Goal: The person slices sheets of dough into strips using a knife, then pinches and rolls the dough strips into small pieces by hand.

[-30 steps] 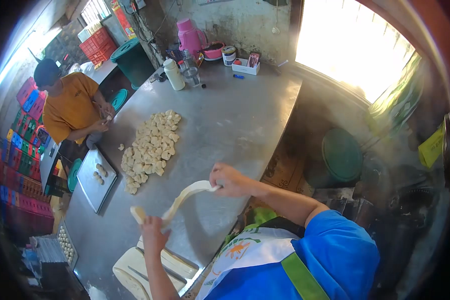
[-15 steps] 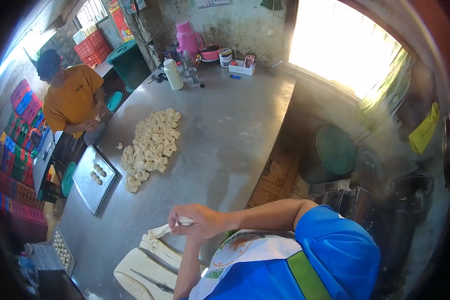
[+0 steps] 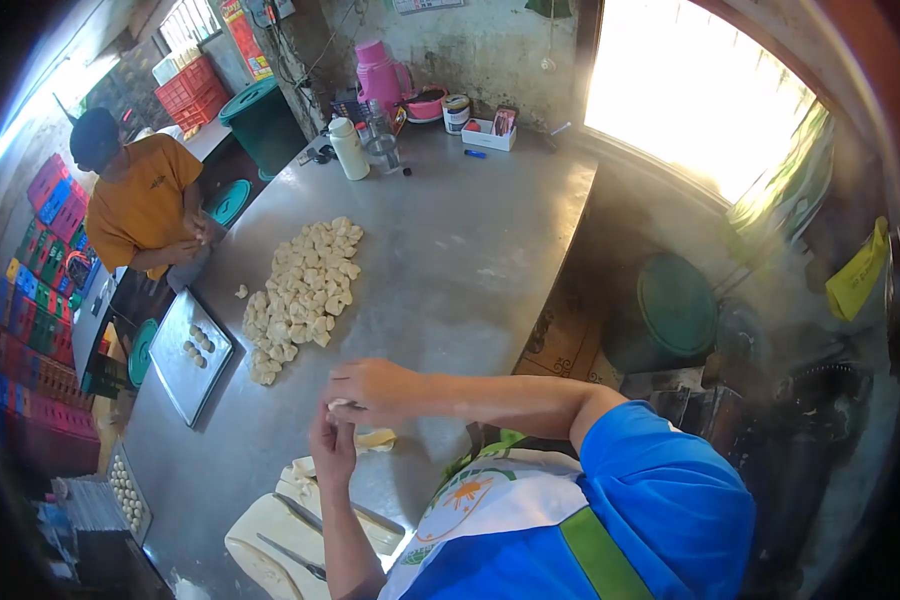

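Observation:
My right hand is closed, its fingers curled round a small pale piece of dough. Just below it, my left hand meets the same piece with its fingers bent; their tips are partly hidden by the right hand. Beside my left wrist lies a strip of dough. A thick flat slab of dough rests on the table near me, with a pointed metal blade on top. Beyond my hands spreads a heap of cut dough pieces.
A metal tray with several dough balls lies at the left table edge. A person in an orange shirt stands there. A white bottle, a pink thermos and a small white box stand at the back.
Both hands have moved up and away from the slab, toward the heap. The dough strip that hung near my fingers now shows beside my left wrist.

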Motion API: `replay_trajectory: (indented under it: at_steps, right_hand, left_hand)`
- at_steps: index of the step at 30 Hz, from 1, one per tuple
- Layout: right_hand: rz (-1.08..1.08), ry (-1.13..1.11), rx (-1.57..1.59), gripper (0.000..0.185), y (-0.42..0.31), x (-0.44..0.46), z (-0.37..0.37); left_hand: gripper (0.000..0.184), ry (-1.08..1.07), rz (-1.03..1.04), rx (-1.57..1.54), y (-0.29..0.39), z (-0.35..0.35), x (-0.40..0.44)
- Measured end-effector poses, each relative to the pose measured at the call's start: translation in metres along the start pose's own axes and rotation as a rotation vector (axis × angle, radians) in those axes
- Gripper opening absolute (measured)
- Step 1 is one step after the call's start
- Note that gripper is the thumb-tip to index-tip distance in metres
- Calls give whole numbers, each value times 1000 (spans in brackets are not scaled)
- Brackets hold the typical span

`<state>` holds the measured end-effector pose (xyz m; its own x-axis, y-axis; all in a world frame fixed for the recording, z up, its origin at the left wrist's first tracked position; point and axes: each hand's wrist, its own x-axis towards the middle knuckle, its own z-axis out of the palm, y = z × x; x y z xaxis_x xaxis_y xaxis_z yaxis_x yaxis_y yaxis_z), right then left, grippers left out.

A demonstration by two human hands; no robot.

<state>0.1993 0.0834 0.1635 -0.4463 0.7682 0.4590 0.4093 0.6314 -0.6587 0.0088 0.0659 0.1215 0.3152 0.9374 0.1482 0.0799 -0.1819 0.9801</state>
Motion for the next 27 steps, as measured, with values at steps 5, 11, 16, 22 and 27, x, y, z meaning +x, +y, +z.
replay_trajectory:
  at_steps: [5, 11, 16, 22, 27]
  right_hand:
    - [-177, 149, -47, 34, 11, -10, 12]
    - [78, 144, 146, 32, 5, -13, 28]
    - [489, -223, -76, 37, 69, -25, 39]
    - [337, -39, -53, 35, 82, -57, 63]
    - [79, -221, 165, 32, 51, -37, 69]
  left_hand:
    - [27, 17, 49, 212, -3, 1, -6]
    - [18, 36, 66, 92, -50, 4, -2]
    - [10, -277, -14, 761, -26, 18, -16]
    - [47, -87, -123, 337, -65, -5, -10]
    - [62, -15, 311, 306, -64, -2, 4]
